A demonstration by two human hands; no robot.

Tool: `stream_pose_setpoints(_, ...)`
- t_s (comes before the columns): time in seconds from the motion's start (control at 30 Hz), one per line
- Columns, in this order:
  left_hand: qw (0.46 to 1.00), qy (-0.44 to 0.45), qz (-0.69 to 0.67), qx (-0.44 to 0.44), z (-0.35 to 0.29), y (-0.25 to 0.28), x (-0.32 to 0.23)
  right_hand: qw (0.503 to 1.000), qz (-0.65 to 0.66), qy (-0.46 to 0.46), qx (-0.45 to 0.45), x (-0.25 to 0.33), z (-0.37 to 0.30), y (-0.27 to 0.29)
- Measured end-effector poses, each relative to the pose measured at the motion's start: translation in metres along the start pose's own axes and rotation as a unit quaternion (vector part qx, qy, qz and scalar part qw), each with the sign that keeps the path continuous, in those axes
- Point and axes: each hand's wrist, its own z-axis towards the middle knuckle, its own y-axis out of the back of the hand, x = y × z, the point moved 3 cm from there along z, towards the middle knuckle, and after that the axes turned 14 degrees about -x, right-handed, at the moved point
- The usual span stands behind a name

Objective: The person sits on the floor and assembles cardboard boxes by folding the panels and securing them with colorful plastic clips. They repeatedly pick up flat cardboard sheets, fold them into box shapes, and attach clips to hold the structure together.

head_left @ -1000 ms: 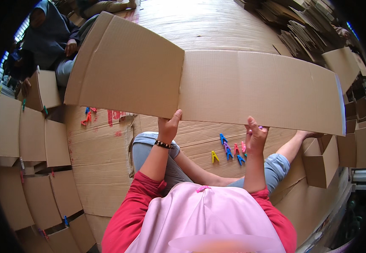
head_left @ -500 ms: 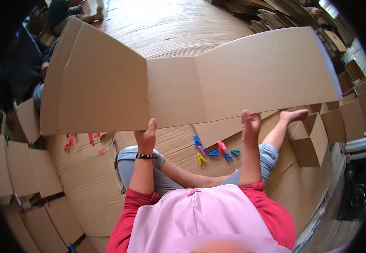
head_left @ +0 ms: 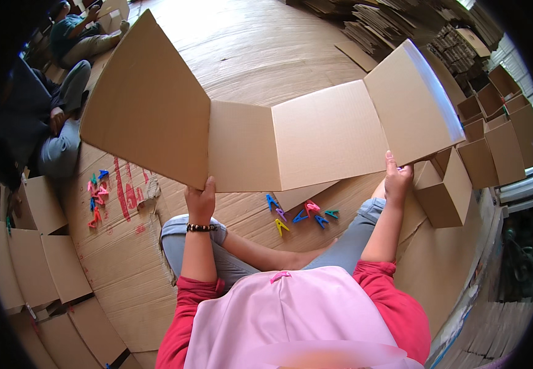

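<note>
A long creased cardboard sheet (head_left: 331, 135) is held up in front of me, folded into several panels. My left hand (head_left: 201, 200) grips its lower edge at the crease beside the large left panel, thumb on the near face. My right hand (head_left: 397, 183) pinches the lower edge at the crease of the far-right panel, which angles toward me. The fingers behind the board are mostly hidden. Below it, on the cardboard floor covering, lie several coloured plastic clips (head_left: 300, 215). Part of a flat cardboard piece (head_left: 297, 195) shows under the sheet.
More clips (head_left: 98, 194) lie at the left. Open cardboard boxes stand at the right (head_left: 445, 194) and along the left (head_left: 63, 258). Flat cardboard stacks (head_left: 377, 27) rise at the back right. Two other people sit at the far left, one a person in dark clothes (head_left: 27, 117).
My right hand has moved right and closed on the sheet's lower edge. The right panel is now bent at its crease, and the left panel has tilted further up.
</note>
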Motion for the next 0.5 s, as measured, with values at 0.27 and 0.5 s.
stream_pose_setpoints(0.27, 0.99, -0.096, -0.101, -0.038, 0.012, 0.023, -0.069, 0.975, -0.048, 0.218, 0.004, 0.014, 0.007, -0.017)
stream_pose_setpoints(0.5, 0.983, -0.155, 0.079, 0.056, -0.015, -0.073, -0.064, 0.908, -0.114, 0.379, 0.136, 0.07, 0.016, -0.078)
